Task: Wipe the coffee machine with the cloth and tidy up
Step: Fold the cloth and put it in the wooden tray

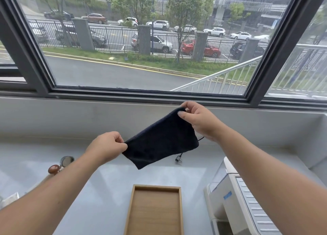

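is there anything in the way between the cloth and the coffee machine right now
Nothing visible. The cloth hangs in the air, pinched by the left hand and right hand. The coffee machine sits lower right, with only bare counter between.

This looks like a coffee corner in an office or a café, set at a window (pixel 141 40). Below the window runs a pale grey counter (pixel 106 178). On the counter, right of the window's middle, stands a white coffee machine (pixel 235 199); to the left lies a tamper (pixel 58 165) with a wooden knob, and in the centre a wooden tray (pixel 134 208). Beyond the window there is a street with a fence, parked cars and large modern buildings.
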The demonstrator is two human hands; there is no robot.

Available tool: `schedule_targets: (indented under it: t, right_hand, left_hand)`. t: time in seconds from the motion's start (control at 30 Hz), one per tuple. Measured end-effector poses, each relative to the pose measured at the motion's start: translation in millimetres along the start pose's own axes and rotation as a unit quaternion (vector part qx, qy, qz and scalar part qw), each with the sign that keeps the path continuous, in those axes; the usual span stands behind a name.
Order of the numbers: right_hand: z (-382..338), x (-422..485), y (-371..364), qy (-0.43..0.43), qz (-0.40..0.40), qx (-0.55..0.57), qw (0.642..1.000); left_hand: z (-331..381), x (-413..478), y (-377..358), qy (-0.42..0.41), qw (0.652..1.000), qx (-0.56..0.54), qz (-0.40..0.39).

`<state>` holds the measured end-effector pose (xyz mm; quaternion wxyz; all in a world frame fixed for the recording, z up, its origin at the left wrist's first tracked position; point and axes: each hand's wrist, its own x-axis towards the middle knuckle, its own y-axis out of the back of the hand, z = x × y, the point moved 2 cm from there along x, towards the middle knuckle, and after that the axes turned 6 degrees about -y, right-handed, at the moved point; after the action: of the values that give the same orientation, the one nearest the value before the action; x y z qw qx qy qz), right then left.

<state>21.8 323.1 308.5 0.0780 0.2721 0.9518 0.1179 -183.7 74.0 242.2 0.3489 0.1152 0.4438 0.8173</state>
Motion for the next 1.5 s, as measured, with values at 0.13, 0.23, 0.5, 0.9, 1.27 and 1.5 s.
schedule_targets:
  t: [0.13,0.23,0.5,0.9,1.27,1.5]
  right_hand:
    - [-26,2,-18,0.022,-0.053,-0.050,0.997]
    - [-41,3,-32,0.034,-0.092,-0.087,0.991]
    - [-59,8,-52,0.051,-0.149,-0.127,0.979]
    - [-6,17,-30,-0.023,0.096,-0.201,0.975]
    - [62,-37,-40,-0.273,0.004,0.124,0.954]
    - [50,-44,-66,-0.214,-0.161,0.286,0.920]
  left_hand:
    - [-8,-5,-11,0.009,0.997,0.017,-0.069]
    - [-9,-10,-20,-0.008,0.991,-0.041,-0.131]
    - [46,-27,-20,-0.119,0.932,-0.269,-0.213]
    - [67,-35,-19,-0.052,0.821,-0.518,-0.232]
    - [74,-29,-14,-0.024,0.743,-0.639,-0.197]
    - [83,-31,-18,-0.022,0.720,-0.657,-0.223]
